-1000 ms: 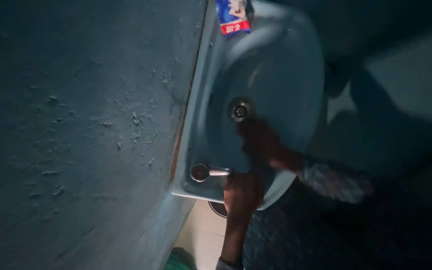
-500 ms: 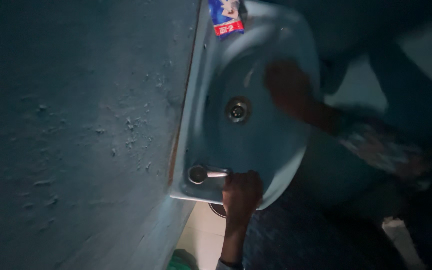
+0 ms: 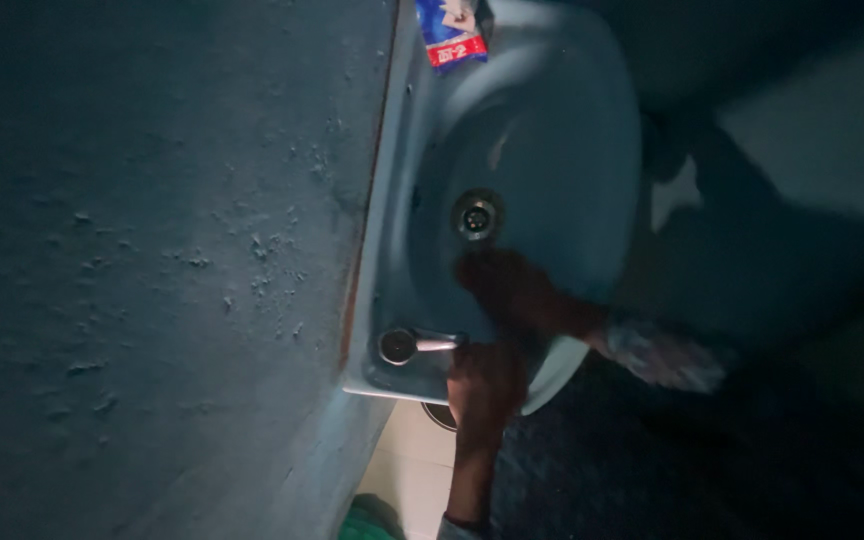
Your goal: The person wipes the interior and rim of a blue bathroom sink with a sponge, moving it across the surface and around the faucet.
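Note:
A pale blue wash basin (image 3: 592, 130) hangs on the wall, seen turned sideways in dim light. Its round metal drain (image 3: 477, 215) sits in the middle of the bowl. A chrome tap (image 3: 398, 346) with a short lever stands at the basin's lower corner. My left hand (image 3: 484, 382) comes up from the bottom and is closed on the end of the tap lever. My right hand (image 3: 510, 288) lies inside the bowl just below the drain, dark and blurred, its patterned sleeve (image 3: 662, 357) trailing to the right. I see nothing in that hand.
A rough, flaking blue wall (image 3: 152, 260) fills the left half. A small blue, white and red sachet (image 3: 450, 32) lies on the basin's top ledge. Pale floor tiles (image 3: 407, 470) and something green (image 3: 367, 520) show under the basin.
My right hand swept from the upper right side of the bowl back down to just below the drain, near the tap. My left hand stayed on the tap lever.

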